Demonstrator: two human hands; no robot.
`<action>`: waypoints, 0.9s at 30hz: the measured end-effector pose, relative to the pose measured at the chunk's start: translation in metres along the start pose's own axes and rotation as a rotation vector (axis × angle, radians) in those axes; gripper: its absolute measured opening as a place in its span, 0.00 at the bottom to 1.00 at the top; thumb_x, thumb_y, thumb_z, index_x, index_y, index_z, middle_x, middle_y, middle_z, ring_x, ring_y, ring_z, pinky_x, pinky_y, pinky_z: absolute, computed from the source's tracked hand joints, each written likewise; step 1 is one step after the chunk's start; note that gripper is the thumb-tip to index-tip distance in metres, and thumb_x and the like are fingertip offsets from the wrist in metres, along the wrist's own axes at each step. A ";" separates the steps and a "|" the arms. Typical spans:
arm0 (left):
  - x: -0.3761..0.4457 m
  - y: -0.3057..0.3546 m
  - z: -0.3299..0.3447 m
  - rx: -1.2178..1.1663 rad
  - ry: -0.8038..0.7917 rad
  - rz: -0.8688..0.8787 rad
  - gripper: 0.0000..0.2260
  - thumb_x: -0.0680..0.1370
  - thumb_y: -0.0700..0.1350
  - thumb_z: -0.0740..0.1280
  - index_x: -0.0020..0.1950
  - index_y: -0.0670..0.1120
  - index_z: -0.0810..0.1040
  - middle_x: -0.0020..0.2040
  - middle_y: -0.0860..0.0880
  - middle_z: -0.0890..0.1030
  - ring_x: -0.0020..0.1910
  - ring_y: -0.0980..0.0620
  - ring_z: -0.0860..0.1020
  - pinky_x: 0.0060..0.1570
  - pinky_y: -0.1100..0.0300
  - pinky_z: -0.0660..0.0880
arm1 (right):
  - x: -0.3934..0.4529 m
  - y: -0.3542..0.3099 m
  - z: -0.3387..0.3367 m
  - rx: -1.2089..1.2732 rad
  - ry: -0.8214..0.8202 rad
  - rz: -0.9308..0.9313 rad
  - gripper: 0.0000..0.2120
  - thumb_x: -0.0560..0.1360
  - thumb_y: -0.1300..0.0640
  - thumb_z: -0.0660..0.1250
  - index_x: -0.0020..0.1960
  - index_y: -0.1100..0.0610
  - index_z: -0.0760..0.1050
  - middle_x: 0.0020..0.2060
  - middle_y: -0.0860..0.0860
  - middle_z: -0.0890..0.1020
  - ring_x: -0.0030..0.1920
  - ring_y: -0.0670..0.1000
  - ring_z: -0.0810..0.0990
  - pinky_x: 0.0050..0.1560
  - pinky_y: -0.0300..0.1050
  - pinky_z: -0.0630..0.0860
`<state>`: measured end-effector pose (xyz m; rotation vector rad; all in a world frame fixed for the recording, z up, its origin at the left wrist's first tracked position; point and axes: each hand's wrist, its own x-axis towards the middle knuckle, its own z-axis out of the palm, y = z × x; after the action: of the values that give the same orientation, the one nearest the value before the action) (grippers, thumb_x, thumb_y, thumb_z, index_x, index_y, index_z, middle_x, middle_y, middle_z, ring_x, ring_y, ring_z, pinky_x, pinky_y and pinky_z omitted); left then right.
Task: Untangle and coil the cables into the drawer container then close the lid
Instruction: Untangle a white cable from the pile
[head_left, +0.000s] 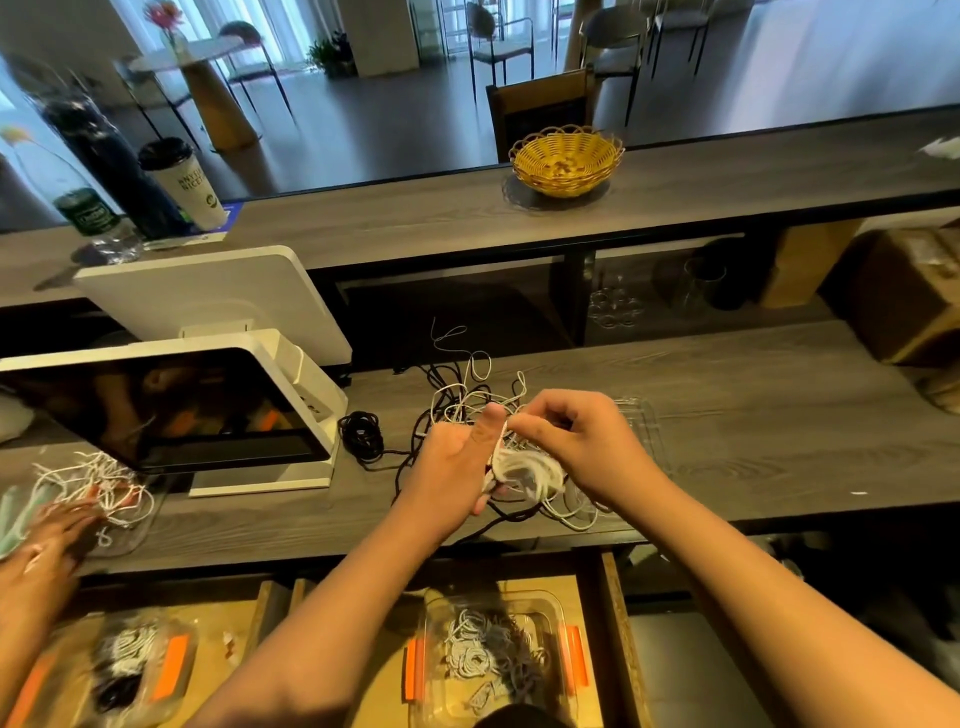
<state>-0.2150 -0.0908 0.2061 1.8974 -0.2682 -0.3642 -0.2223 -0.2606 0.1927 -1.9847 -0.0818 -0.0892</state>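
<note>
White cable coil (524, 470) sits bunched between both hands, just above the tabletop (753, 415). Left hand (457, 467) wraps it, fingers curled underneath, thumb standing straight up against the strands. Right hand (576, 441) pinches a white strand at the top of the coil, fingertips drawn tight together. Behind them, a tangle of black and white cables (467, 395) sprawls across the wood. Down below, the open drawer holds the clear container (493, 660), orange clips on its sides, coiled cables already inside.
</note>
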 end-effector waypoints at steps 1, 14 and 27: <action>0.000 0.002 0.001 -0.052 0.023 0.008 0.34 0.69 0.71 0.55 0.30 0.40 0.76 0.23 0.48 0.75 0.18 0.56 0.70 0.21 0.68 0.65 | 0.001 0.002 0.001 0.028 0.012 0.013 0.09 0.75 0.46 0.70 0.41 0.51 0.82 0.33 0.56 0.81 0.34 0.58 0.79 0.37 0.55 0.77; 0.005 -0.006 0.002 -0.517 0.032 -0.022 0.16 0.77 0.52 0.65 0.55 0.40 0.79 0.37 0.49 0.81 0.35 0.55 0.78 0.42 0.63 0.78 | -0.003 0.013 0.010 0.120 -0.077 0.099 0.13 0.81 0.51 0.64 0.43 0.56 0.80 0.33 0.54 0.78 0.34 0.51 0.73 0.38 0.53 0.71; 0.016 -0.018 0.007 0.088 0.308 -0.010 0.05 0.82 0.48 0.66 0.50 0.52 0.81 0.40 0.51 0.84 0.40 0.57 0.82 0.47 0.51 0.82 | -0.016 -0.005 0.005 -0.156 -0.105 0.019 0.11 0.81 0.51 0.62 0.41 0.48 0.75 0.33 0.47 0.79 0.34 0.48 0.76 0.37 0.49 0.75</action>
<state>-0.2031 -0.0961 0.1848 2.0096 -0.0695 -0.0640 -0.2385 -0.2548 0.1935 -2.1452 -0.1273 0.0210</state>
